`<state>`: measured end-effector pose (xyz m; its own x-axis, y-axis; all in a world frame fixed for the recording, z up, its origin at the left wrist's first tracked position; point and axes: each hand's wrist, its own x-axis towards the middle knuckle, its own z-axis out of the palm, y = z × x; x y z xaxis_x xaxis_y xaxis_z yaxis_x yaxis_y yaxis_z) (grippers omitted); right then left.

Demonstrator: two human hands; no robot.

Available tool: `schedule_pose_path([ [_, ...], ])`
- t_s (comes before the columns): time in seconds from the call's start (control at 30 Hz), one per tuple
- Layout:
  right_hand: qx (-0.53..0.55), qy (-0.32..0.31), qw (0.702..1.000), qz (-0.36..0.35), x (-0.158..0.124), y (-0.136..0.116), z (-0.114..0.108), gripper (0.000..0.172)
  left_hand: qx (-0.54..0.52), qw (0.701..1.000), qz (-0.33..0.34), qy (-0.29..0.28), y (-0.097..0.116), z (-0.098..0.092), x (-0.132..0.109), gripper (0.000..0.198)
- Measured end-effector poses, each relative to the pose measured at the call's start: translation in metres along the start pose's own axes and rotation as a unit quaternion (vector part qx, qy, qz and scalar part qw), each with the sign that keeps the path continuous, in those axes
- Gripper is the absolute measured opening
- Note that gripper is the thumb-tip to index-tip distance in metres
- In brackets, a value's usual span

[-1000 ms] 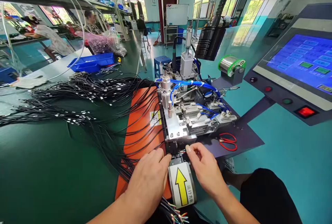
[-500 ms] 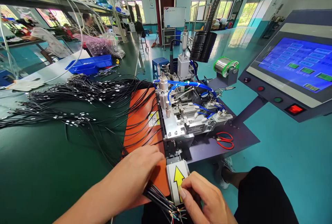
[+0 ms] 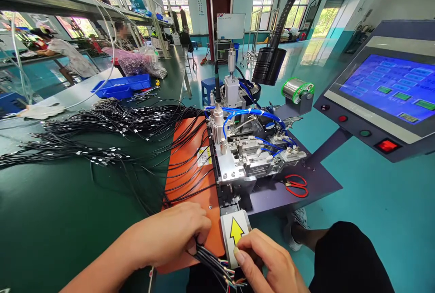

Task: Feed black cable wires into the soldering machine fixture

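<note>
My left hand [image 3: 178, 232] is closed around a bundle of black cables [image 3: 213, 262], low over the near end of the orange plate [image 3: 186, 166]. The bundle's stripped ends, with thin coloured wires, fan out toward my right hand [image 3: 270, 259]. Thumb and forefinger of that hand are pressed together over a white block with a yellow arrow [image 3: 237, 229]; what they pinch, if anything, I cannot make out. Beyond the block stands a machine with metal cylinders and blue air tubes [image 3: 254, 148]. Single black cables [image 3: 190, 173] run across the orange plate to its edge.
Heaps of black cables [image 3: 102, 121] cover part of the green table [image 3: 84, 220], with blue trays [image 3: 122, 85] behind. Red-handled scissors [image 3: 295, 185] lie on the machine base. A solder spool [image 3: 298, 90] and a control screen [image 3: 390, 84] are at right. Two people sit far left.
My left hand has drawn back from the rail and slightly down, its fingers now curled on the bundle. One more cable appears laid across the orange plate. My right hand stays pinched near the arrow.
</note>
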<state>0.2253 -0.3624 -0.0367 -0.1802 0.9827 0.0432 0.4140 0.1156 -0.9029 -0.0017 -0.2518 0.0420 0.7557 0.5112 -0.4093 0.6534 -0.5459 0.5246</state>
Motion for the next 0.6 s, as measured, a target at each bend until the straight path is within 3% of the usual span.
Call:
schedule_pose_path([
  [0.1,0.032,0.008,0.999,0.012,0.0,-0.002,-0.006,0.03,-0.035,0.999,0.009,0.017,0.003,-0.01,-0.001,0.028],
  [0.2,0.094,0.047,0.992,0.07,0.003,-0.005,-0.011,0.039,-0.071,0.992,0.016,0.106,0.008,-0.009,0.009,0.02],
  [0.37,0.164,0.125,0.96,0.191,0.011,0.0,-0.018,0.056,-0.076,0.961,0.058,0.259,0.013,0.026,0.04,0.014],
  [0.47,0.151,0.134,0.962,0.185,0.015,0.009,-0.022,0.056,-0.038,0.939,0.082,0.33,0.011,0.05,0.054,0.017],
  [0.6,0.068,0.163,0.976,0.126,0.018,0.015,-0.026,0.042,-0.027,0.912,0.116,0.392,0.007,0.064,0.064,0.02],
])
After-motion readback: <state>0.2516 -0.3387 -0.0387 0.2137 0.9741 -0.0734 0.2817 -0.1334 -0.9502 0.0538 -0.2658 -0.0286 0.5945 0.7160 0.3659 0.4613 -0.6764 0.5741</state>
